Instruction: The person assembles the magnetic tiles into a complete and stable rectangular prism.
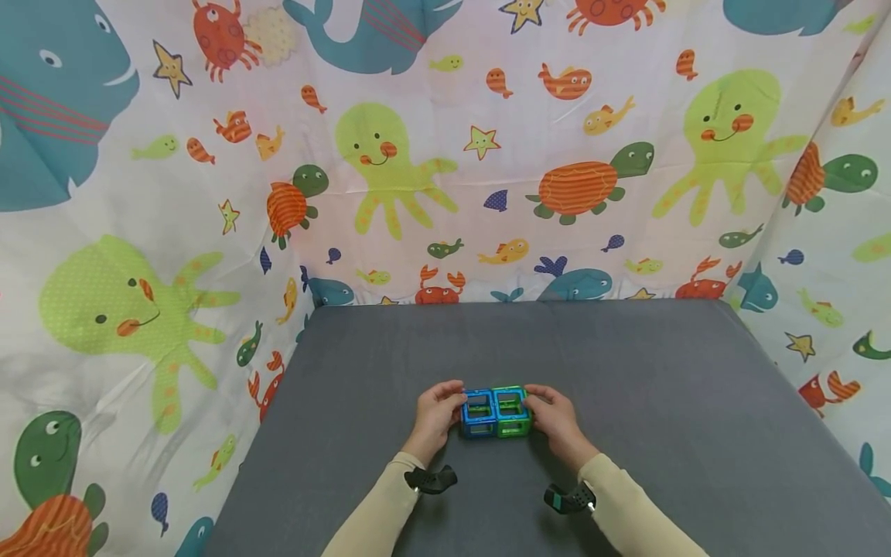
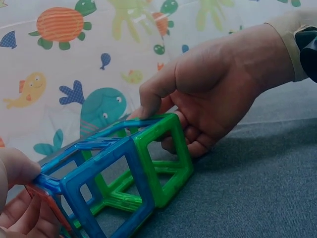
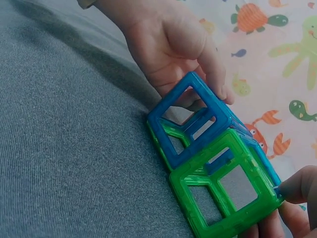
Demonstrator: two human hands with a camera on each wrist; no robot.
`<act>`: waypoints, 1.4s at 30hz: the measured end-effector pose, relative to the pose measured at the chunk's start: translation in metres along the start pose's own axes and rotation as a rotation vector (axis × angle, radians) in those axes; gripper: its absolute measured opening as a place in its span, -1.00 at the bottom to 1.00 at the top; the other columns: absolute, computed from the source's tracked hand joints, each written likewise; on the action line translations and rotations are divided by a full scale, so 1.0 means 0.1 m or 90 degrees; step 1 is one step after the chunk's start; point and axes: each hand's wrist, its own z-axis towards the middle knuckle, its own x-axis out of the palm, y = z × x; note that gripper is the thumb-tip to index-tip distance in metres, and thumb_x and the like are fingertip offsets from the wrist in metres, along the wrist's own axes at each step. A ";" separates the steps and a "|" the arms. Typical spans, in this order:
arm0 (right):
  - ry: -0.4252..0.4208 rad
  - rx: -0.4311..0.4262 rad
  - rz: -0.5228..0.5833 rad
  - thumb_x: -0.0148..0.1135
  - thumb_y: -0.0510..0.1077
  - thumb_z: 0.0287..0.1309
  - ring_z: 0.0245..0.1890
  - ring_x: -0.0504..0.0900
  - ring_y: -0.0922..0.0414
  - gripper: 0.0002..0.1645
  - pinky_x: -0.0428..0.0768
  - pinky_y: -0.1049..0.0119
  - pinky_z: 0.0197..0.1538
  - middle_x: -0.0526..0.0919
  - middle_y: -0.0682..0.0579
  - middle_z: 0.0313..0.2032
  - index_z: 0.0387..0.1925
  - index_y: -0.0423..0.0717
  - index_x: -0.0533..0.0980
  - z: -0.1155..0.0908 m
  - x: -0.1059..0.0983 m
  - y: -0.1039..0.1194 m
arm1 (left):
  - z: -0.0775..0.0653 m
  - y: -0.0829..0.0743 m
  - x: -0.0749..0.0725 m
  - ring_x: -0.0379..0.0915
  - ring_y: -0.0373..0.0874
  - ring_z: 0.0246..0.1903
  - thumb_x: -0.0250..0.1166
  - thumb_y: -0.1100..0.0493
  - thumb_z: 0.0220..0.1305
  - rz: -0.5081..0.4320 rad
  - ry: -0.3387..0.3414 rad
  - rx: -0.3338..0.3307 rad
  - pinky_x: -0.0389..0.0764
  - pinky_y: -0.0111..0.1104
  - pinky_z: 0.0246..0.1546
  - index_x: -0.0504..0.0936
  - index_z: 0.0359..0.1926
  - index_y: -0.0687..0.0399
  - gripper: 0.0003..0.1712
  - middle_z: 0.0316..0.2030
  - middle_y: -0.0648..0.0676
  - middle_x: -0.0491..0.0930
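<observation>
Two joined cubes of see-through magnetic tiles (image 1: pixel 479 429) lie on the grey table, the left one mainly blue and the right one mainly green. My left hand (image 1: pixel 433 418) holds the blue end, its thumb at the top edge and its other fingers curled by the side. An orange-red tile (image 2: pixel 58 210) shows at that end in the left wrist view. At the green end, my right hand (image 1: pixel 557 422) grips the opposite side, thumb on the top edge. Blue tiles also form part of the top over the green half.
Grey cloth covers the table (image 1: pixel 661 433) around the cubes. Behind it and at both sides hangs a white curtain (image 1: pixel 431 224) printed with sea animals. Dark bands (image 1: pixel 431 480) sit on both wrists, over cream sleeves.
</observation>
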 end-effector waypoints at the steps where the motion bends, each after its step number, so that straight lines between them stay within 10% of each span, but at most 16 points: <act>1: 0.000 0.000 -0.001 0.15 -0.17 0.30 -0.24 0.54 0.13 -0.51 0.56 0.35 -0.25 0.58 -0.22 0.05 0.21 -0.29 0.51 0.00 0.00 0.00 | 0.00 0.00 0.00 0.49 -0.22 -0.42 0.34 0.36 0.26 0.000 -0.002 0.000 0.53 -0.41 -0.43 0.66 0.08 0.33 -0.64 -0.06 0.16 0.71; 20: 0.007 0.003 -0.082 0.24 0.01 0.35 -0.10 0.59 0.05 -0.47 0.63 0.25 -0.19 0.54 -0.28 0.20 0.19 -0.27 0.55 0.00 0.04 0.07 | -0.01 -0.08 0.11 0.72 -0.22 -0.43 0.44 0.31 0.22 0.031 0.024 0.012 0.76 -0.31 -0.31 0.70 -0.01 0.40 -0.67 -0.29 0.14 0.77; 36: -0.017 0.034 -0.094 0.37 0.13 0.24 -0.10 0.63 0.06 -0.40 0.65 0.26 -0.21 0.73 -0.13 -0.11 0.09 -0.26 0.61 0.08 0.06 0.06 | 0.00 -0.10 0.23 0.68 -0.18 -0.39 0.40 0.45 0.19 -0.042 -0.006 -0.021 0.77 -0.28 -0.27 0.62 0.04 0.45 -0.63 -0.28 0.15 0.69; 42: 0.016 0.041 -0.046 0.29 0.06 0.30 0.02 0.58 0.06 -0.40 0.62 0.27 -0.11 0.61 -0.22 0.20 0.22 -0.25 0.57 0.06 0.06 0.06 | 0.01 -0.05 0.19 0.65 -0.18 -0.35 0.35 0.44 0.25 -0.088 0.004 -0.016 0.76 -0.30 -0.24 0.57 0.09 0.47 -0.62 -0.26 0.13 0.67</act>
